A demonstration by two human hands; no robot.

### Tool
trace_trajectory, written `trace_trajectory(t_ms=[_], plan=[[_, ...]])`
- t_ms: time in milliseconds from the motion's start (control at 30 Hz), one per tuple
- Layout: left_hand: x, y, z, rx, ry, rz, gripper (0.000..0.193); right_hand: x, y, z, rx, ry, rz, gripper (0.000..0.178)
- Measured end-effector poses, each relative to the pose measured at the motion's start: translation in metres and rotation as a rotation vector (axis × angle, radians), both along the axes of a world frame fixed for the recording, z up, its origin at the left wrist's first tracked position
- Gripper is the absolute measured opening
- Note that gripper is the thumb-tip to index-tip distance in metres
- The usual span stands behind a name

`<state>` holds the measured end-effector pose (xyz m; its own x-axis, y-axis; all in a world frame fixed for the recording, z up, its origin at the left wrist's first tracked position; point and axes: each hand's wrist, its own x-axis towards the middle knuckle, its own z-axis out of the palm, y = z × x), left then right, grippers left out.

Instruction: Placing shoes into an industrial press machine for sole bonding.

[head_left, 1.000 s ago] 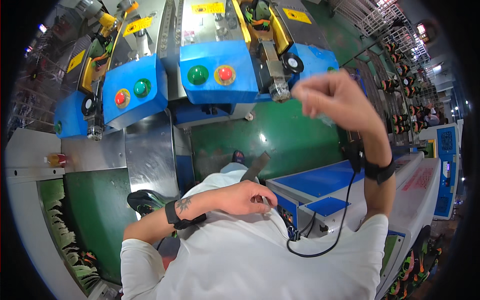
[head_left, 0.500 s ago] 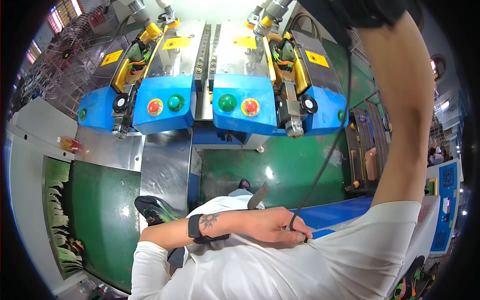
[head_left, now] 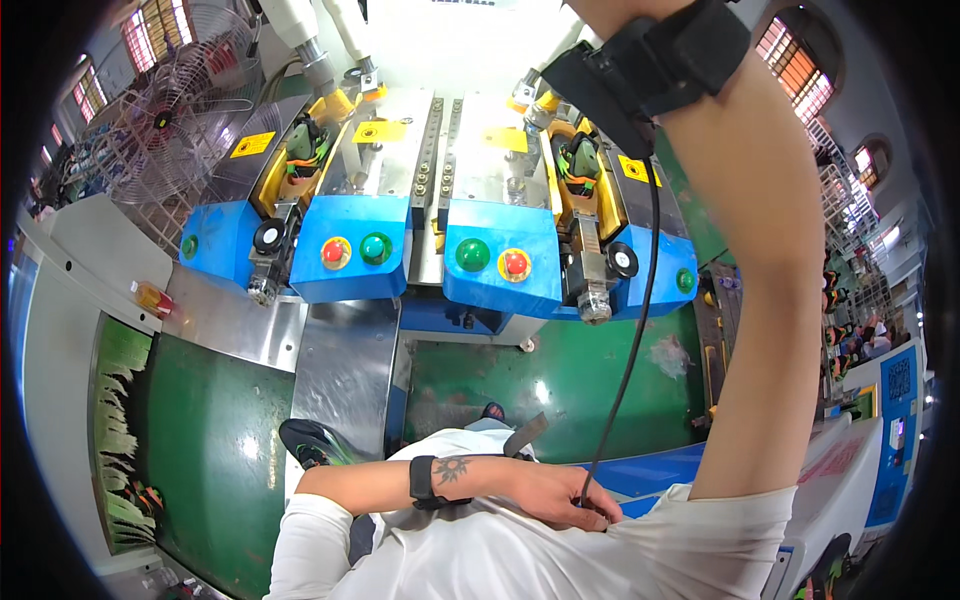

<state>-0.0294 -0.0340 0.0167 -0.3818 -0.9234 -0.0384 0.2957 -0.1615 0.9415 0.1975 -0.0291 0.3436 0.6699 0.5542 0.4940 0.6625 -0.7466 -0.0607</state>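
My left hand [head_left: 562,497] is closed in front of my white shirt, thumb and fingers pinching a thin black cable [head_left: 637,330]. That cable runs up to the black strap device [head_left: 655,75] on my right wrist. My right arm [head_left: 770,250] is raised along the right side; its hand lies past the top edge, out of sight. A black strap [head_left: 428,483] circles my left wrist. Near my left forearm is a dark shoe with green accents [head_left: 315,443].
Ahead stands a blue machine [head_left: 350,280] with red and green push buttons. Dark shoes [head_left: 303,145] with orange and green parts sit in its yellow holders. A wire-cage fan [head_left: 165,120] is at the far left. A steel surface [head_left: 345,360] juts toward me above the green floor [head_left: 560,370].
The view has tilted upward, so the machine sits lower in it. My right arm has shifted left, bringing its wrist strap into fuller view. The left hand keeps its pinch on the cable.
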Motion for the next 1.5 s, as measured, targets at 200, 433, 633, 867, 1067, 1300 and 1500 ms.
trace_trajectory(t_ms=[200, 433, 633, 867, 1067, 1300, 1500], plan=[[0.000, 0.018, -0.022, -0.095, 0.054, 0.203, 0.030, 0.022, -0.026, -0.046, -0.076, 0.032, 0.144, 0.024], [0.017, 0.025, -0.010, -0.035, -0.019, 0.174, 0.031, -0.112, -0.104, -0.186, -0.789, 1.348, 0.372, 0.039], [0.020, 0.024, -0.015, 0.082, 0.007, 0.069, 0.037, -0.171, -0.139, -0.225, -0.697, 1.797, 0.379, 0.044], [0.010, 0.012, -0.030, -0.021, -0.079, 0.029, 0.035, -0.199, -0.149, -0.213, -0.490, 1.956, 0.268, 0.061], [-0.002, 0.013, -0.048, -0.063, -0.150, 0.086, 0.024, -0.219, -0.147, -0.218, -0.310, 1.984, 0.444, 0.045], [0.003, 0.015, -0.036, -0.118, -0.034, 0.154, 0.027, -0.201, -0.157, -0.240, -0.166, 1.879, 0.441, 0.030], [0.008, 0.018, -0.029, -0.025, 0.114, 0.160, 0.028, -0.183, -0.151, -0.239, -0.141, 1.755, 0.590, 0.027]])
